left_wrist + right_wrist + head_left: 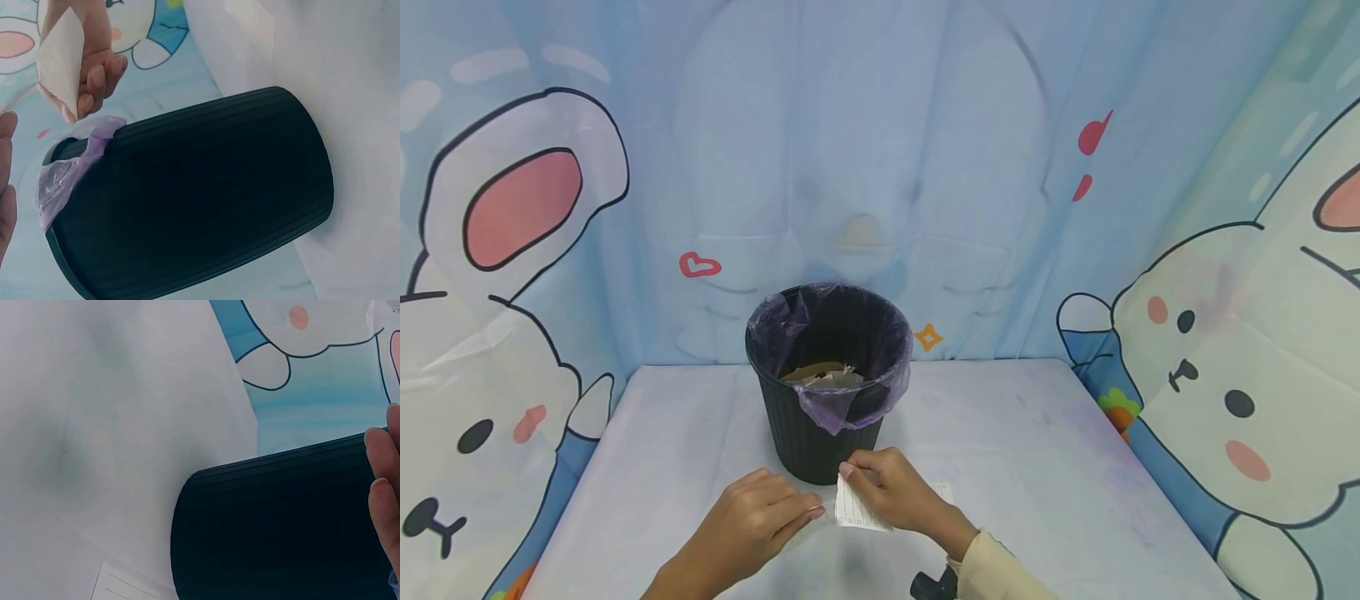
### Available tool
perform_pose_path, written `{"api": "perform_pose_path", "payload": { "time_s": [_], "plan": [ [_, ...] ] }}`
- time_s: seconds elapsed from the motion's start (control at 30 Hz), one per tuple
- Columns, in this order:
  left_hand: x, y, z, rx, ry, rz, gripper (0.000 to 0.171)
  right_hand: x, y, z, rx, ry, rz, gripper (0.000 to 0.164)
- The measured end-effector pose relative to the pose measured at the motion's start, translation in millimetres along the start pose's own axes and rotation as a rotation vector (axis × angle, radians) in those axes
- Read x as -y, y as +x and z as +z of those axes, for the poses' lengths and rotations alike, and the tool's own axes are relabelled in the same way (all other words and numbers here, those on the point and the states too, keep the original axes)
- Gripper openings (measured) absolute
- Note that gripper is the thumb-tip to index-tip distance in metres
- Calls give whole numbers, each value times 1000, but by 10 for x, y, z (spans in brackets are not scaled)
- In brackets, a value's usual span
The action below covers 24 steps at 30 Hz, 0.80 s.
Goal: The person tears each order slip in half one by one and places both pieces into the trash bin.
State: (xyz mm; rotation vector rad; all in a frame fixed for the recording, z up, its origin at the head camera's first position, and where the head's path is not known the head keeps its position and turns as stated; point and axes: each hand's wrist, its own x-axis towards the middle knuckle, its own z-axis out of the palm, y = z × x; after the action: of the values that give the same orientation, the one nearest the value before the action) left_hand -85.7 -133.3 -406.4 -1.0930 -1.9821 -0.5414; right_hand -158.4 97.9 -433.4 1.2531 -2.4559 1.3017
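My right hand [898, 492] pinches a small white sheet of lined paper [856, 507] between thumb and fingers, in front of the bin. To its left, my left hand [756, 521] pinches the end of a thin, see-through strip [19, 97] that runs toward the paper's edge. What the strip is made of cannot be told. Left fingertips [6, 206] show at the edge of the left wrist view. Right behind both hands stands a black ribbed waste bin [820, 446] with a purple plastic liner [887, 392] folded over its rim.
Brown and whitish scraps [831, 377] lie inside the bin. Another lined paper [253, 25] lies flat on the white table [1015, 467], partly behind my right hand in the head view. A dark object [932, 586] sits by the right cuff. A cartoon curtain [850, 167] encloses the table.
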Motion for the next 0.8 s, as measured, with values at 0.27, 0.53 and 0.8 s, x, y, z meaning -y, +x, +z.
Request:
{"api": "perform_pose_path", "payload": {
  "time_s": [0.27, 0.53, 0.8],
  "plan": [
    [-18, 3, -17, 4, -1, -4, 33, 7, 3, -8, -4, -9, -12, 24],
    [-20, 37, -35, -13, 0, 18, 35, 14, 15, -27, -1, -20, 19, 24],
    [-49, 45, -51, -9, -1, 21, 34, 12, 7, -18, 0, -23, 27, 24]
  ]
}}
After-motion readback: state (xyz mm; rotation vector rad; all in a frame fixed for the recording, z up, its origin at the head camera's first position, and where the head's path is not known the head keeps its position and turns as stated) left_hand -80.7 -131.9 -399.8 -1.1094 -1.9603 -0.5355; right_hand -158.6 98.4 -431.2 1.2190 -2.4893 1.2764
